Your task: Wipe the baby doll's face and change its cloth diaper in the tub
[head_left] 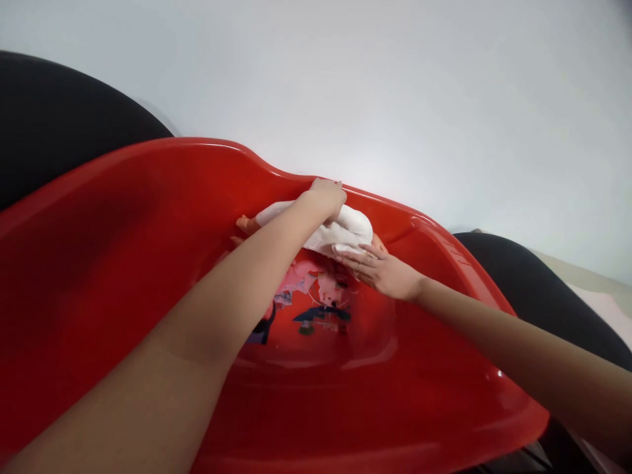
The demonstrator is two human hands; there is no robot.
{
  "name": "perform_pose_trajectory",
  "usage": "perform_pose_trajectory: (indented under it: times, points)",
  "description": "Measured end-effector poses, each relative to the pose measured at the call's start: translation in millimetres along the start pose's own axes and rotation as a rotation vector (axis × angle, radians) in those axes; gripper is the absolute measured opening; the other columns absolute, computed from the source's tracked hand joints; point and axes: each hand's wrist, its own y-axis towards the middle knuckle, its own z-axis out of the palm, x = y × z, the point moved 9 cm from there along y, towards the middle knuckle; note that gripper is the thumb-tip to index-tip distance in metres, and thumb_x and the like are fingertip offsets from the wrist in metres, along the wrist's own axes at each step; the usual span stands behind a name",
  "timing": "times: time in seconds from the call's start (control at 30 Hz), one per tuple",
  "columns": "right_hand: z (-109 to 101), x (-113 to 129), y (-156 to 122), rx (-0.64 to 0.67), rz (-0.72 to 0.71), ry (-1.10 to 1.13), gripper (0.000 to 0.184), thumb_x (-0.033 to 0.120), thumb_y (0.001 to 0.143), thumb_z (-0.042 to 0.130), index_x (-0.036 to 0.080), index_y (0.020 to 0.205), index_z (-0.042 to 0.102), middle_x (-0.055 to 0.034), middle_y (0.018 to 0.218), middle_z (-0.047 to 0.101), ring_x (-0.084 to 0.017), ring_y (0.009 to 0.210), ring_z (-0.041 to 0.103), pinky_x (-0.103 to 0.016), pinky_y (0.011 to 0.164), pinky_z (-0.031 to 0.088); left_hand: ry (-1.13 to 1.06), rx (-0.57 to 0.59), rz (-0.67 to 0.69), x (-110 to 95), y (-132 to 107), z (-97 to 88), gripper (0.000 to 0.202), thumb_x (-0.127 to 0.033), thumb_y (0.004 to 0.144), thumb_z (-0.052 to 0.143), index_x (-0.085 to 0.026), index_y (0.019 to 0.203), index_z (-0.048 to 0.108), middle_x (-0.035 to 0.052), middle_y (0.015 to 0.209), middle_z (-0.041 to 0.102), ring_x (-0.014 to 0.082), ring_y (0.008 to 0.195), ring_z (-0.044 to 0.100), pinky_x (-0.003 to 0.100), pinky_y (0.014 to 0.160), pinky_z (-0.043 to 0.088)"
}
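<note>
A doll in white clothing lies on its side along the far wall inside a red tub. One bare foot sticks out at its left end, and a bit of skin-coloured doll shows at its right end. My left hand reaches across the top of the doll beside the tub's far rim; its fingers are mostly hidden behind the wrist. Against the doll's near right side, my right hand rests with its fingers stretched out over the white cloth. My left forearm covers part of the doll.
A colourful cartoon picture decorates the tub floor. Dark rounded seat-like shapes flank the tub on the left and right. A pale wall rises behind it.
</note>
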Motion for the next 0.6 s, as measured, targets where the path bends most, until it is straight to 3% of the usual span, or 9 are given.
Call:
perform_pose_trajectory:
  times: [0.07,0.1,0.2,0.27,0.4,0.5,0.6]
  points:
    - [-12.4,-40.3,-6.5,-0.053,0.241,0.368,0.045,0.018,0.103,0.041,0.014,0.146,0.055,-0.0030,0.161,0.035,-0.019,0.154,0.025,-0.043,0.128,0.021,-0.043,-0.006,0.000,0.5,1.2,0.0,0.080,-0.031,0.064,0.089,-0.024,0.139,0.065,0.0115,0.165,0.036,0.0377,0.132,0.053,0.046,0.109,0.044]
    - [-13.6,-51.9,-9.0,-0.064,0.308,0.419,0.050,0.018,0.104,0.040,0.014,0.153,0.045,-0.0046,0.163,0.031,-0.019,0.156,0.023,-0.047,0.129,0.019,-0.061,-0.008,0.003,0.7,2.2,0.3,0.079,-0.030,0.063,0.090,-0.025,0.139,0.066,0.0113,0.164,0.038,0.0381,0.134,0.052,0.046,0.109,0.044]
    - [3.7,-61.5,-15.9,-0.048,0.476,0.561,0.057,0.014,0.104,0.037,0.009,0.160,0.027,-0.0127,0.166,0.026,-0.023,0.158,0.016,-0.054,0.130,0.020,-0.059,-0.004,0.019,0.6,6.2,3.1,0.077,-0.029,0.064,0.090,-0.024,0.138,0.067,0.0121,0.164,0.038,0.0378,0.131,0.055,0.045,0.106,0.047]
    - [22.9,-42.8,-18.8,-0.026,0.498,0.638,0.057,0.012,0.104,0.036,0.010,0.160,0.027,-0.0146,0.165,0.027,-0.026,0.158,0.017,-0.059,0.128,0.024,-0.029,-0.010,0.022,1.0,8.8,4.4,0.082,-0.031,0.063,0.092,-0.023,0.140,0.065,0.0133,0.165,0.035,0.0377,0.130,0.056,0.045,0.104,0.049]
    - [46.8,24.2,-17.1,0.004,0.376,0.725,0.053,0.011,0.103,0.036,0.014,0.156,0.040,-0.0124,0.161,0.038,-0.030,0.155,0.027,-0.061,0.125,0.031,-0.009,-0.041,0.015,2.6,9.6,3.2,0.083,-0.033,0.062,0.092,-0.024,0.140,0.065,0.0136,0.162,0.041,0.0363,0.129,0.056,0.044,0.102,0.051]
    - [39.3,53.4,-4.0,-0.025,0.285,0.801,0.053,0.011,0.103,0.035,0.011,0.156,0.040,-0.0128,0.157,0.046,-0.026,0.151,0.037,-0.051,0.122,0.040,-0.022,-0.043,0.033,1.4,8.3,3.2,0.076,-0.031,0.065,0.089,-0.024,0.137,0.067,0.0133,0.152,0.055,0.0352,0.122,0.060,0.043,0.100,0.052]
    - [18.3,45.2,25.5,-0.055,0.196,0.903,0.056,0.013,0.103,0.033,0.010,0.159,0.032,-0.0123,0.162,0.039,-0.022,0.154,0.029,-0.046,0.126,0.035,-0.048,-0.053,0.030,1.8,8.9,3.6,0.077,-0.029,0.063,0.091,-0.023,0.136,0.069,0.0137,0.148,0.058,0.0360,0.120,0.061,0.045,0.101,0.051]
